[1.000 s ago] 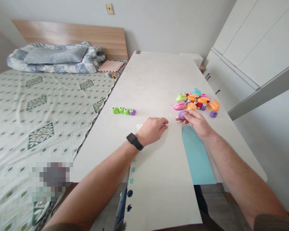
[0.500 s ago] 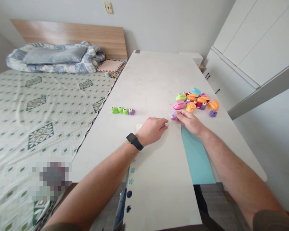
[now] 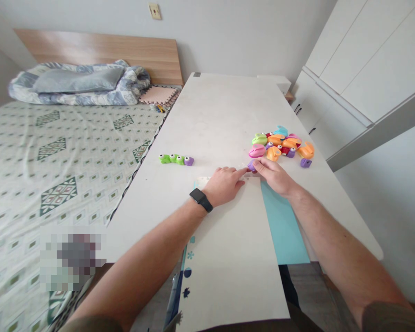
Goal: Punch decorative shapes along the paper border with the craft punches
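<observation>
My right hand (image 3: 275, 176) is closed around a small purple paper punch (image 3: 251, 166) at the far edge of a white sheet of paper (image 3: 231, 249). My left hand (image 3: 225, 183) rests on that sheet, a black watch on the wrist, with its fingers stretched toward the purple punch and touching it. A teal sheet (image 3: 283, 228) lies under the white one on the right. A pile of colourful punches (image 3: 280, 145) sits just beyond my right hand.
A short row of green punches with a purple one (image 3: 176, 159) lies at the left of the white table (image 3: 221, 110). A bed (image 3: 55, 147) with a folded quilt stands to the left. White cabinets (image 3: 352, 69) stand at the right.
My right hand moved left with the purple punch to the white sheet's top edge. My left hand slid forward and stretched its fingers to the punch.
</observation>
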A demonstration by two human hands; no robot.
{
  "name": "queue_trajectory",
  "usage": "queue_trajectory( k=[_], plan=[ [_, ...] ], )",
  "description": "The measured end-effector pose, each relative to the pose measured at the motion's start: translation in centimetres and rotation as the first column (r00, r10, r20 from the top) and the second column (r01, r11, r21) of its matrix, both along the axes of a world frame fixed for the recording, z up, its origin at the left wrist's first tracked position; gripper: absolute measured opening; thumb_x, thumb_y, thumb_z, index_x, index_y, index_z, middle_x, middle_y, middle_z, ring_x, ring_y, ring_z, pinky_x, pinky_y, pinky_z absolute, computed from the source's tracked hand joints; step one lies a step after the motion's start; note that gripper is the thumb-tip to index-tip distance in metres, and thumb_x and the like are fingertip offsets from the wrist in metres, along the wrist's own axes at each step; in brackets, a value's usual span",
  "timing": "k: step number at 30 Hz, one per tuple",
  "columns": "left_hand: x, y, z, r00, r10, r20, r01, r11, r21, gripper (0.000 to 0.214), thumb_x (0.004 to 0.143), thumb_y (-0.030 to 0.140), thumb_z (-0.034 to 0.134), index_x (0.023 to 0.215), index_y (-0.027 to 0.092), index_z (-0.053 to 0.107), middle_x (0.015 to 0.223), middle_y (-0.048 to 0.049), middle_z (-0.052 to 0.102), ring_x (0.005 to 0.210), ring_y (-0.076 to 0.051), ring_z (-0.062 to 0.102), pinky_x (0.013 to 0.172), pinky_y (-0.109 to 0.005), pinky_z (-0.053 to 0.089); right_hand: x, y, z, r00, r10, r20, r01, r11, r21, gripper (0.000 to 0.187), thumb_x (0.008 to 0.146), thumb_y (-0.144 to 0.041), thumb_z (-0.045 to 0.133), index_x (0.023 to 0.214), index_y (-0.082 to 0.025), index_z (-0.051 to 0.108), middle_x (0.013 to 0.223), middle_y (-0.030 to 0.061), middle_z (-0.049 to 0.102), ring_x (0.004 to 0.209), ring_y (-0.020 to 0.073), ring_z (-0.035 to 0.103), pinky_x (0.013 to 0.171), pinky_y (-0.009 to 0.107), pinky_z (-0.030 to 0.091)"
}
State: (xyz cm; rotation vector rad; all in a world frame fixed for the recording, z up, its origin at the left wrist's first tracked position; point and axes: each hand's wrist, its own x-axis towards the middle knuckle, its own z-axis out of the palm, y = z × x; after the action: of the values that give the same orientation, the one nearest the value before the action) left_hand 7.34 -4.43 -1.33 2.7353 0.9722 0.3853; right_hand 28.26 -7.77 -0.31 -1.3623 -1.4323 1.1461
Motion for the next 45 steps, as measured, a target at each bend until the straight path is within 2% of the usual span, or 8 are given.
queue_trajectory(
  k=[3, 10, 17, 26, 33, 37, 40, 45],
  plan=[
    [-0.1, 0.0, 0.0, 1.000, 0.005, -0.008, -0.005, 1.000, -0.002, 0.045, 0.101, 0.032, 0.050, 0.145, 0.022, 0.052, 0.103, -0.0099, 0.072, 0.097, -0.028, 0.067, 0.089, -0.042, 0.050, 0.0, 0.0, -0.1, 1.000, -0.002, 0.021, 0.002, 1.000, -0.007, 0.040, 0.096, -0.061, 0.057, 0.096, -0.022, 0.066, 0.097, 0.0039, 0.071, 0.095, 0.0208, 0.064, 0.092, 0.036, 0.050],
    [-0.2, -0.1, 0.3, 1.000, 0.015, -0.022, -0.015, 1.000, -0.006, 0.034, 0.101, 0.033, 0.051, 0.130, 0.019, 0.061, 0.101, -0.0103, 0.071, 0.098, -0.028, 0.067, 0.089, -0.042, 0.050, 0.3, 0.0, -0.2, 0.997, -0.044, 0.064, 0.044, 0.999, 0.009, 0.043, 0.093, -0.064, 0.058, 0.097, -0.022, 0.068, 0.099, 0.0050, 0.073, 0.097, 0.0229, 0.064, 0.091, 0.037, 0.050],
    [-0.5, -0.4, 0.5, 1.000, 0.014, 0.028, -0.013, 0.999, -0.038, 0.030, 0.101, 0.031, 0.053, 0.125, 0.019, 0.065, 0.105, -0.0106, 0.072, 0.101, -0.027, 0.067, 0.092, -0.042, 0.050, 0.7, 0.2, -0.1, 0.992, -0.093, 0.082, 0.086, 0.992, 0.088, 0.042, 0.095, -0.063, 0.055, 0.103, -0.024, 0.067, 0.105, 0.0060, 0.073, 0.099, 0.0229, 0.063, 0.094, 0.039, 0.048],
    [-1.0, -0.7, 0.9, 0.998, 0.019, 0.063, -0.016, 0.998, -0.057, 0.022, 0.100, 0.028, 0.053, 0.115, 0.018, 0.066, 0.102, -0.0090, 0.073, 0.097, -0.026, 0.067, 0.091, -0.042, 0.050, 0.9, -0.1, 0.2, 0.984, -0.153, 0.090, 0.144, 0.985, 0.096, 0.044, 0.095, -0.066, 0.054, 0.101, -0.024, 0.066, 0.105, 0.0063, 0.073, 0.097, 0.0230, 0.063, 0.093, 0.040, 0.048],
    [-1.3, -0.9, 1.0, 0.997, 0.030, 0.066, -0.027, 0.998, -0.058, 0.021, 0.100, 0.026, 0.052, 0.116, 0.020, 0.064, 0.108, -0.0091, 0.073, 0.100, -0.026, 0.067, 0.092, -0.043, 0.050, 1.1, 0.8, -1.0, 0.977, -0.165, 0.136, 0.155, 0.985, 0.079, 0.047, 0.093, -0.069, 0.055, 0.099, -0.024, 0.067, 0.100, 0.0046, 0.072, 0.096, 0.0227, 0.064, 0.095, 0.040, 0.049],
    [-1.3, -0.9, 1.0, 0.998, 0.034, 0.059, -0.030, 0.998, -0.063, 0.021, 0.100, 0.026, 0.052, 0.117, 0.020, 0.064, 0.108, -0.0091, 0.073, 0.100, -0.026, 0.067, 0.093, -0.043, 0.050, 0.8, 1.2, -1.4, 0.977, -0.111, 0.182, 0.101, 0.993, 0.064, 0.047, 0.092, -0.070, 0.054, 0.097, -0.025, 0.067, 0.091, 0.0021, 0.071, 0.093, 0.0220, 0.063, 0.094, 0.039, 0.050],
    [-1.3, -0.9, 0.9, 0.997, 0.035, 0.064, -0.031, 0.998, -0.061, 0.022, 0.100, 0.026, 0.052, 0.117, 0.019, 0.064, 0.108, -0.0090, 0.073, 0.100, -0.026, 0.067, 0.093, -0.043, 0.050, 0.6, 1.1, -1.2, 0.979, -0.092, 0.179, 0.078, 0.993, 0.084, 0.045, 0.093, -0.068, 0.055, 0.101, -0.027, 0.068, 0.093, 0.0021, 0.071, 0.097, 0.0227, 0.064, 0.095, 0.038, 0.049],
    [-1.5, -0.8, 0.8, 0.995, 0.028, 0.094, -0.021, 0.997, -0.072, 0.023, 0.100, 0.024, 0.052, 0.119, 0.019, 0.063, 0.110, -0.0085, 0.073, 0.102, -0.026, 0.067, 0.095, -0.043, 0.050, 1.1, 0.4, 0.0, 0.982, -0.137, 0.128, 0.116, 0.980, 0.162, 0.044, 0.093, -0.064, 0.058, 0.110, -0.025, 0.069, 0.105, 0.0049, 0.072, 0.098, 0.0234, 0.064, 0.092, 0.039, 0.050]
  ],
)
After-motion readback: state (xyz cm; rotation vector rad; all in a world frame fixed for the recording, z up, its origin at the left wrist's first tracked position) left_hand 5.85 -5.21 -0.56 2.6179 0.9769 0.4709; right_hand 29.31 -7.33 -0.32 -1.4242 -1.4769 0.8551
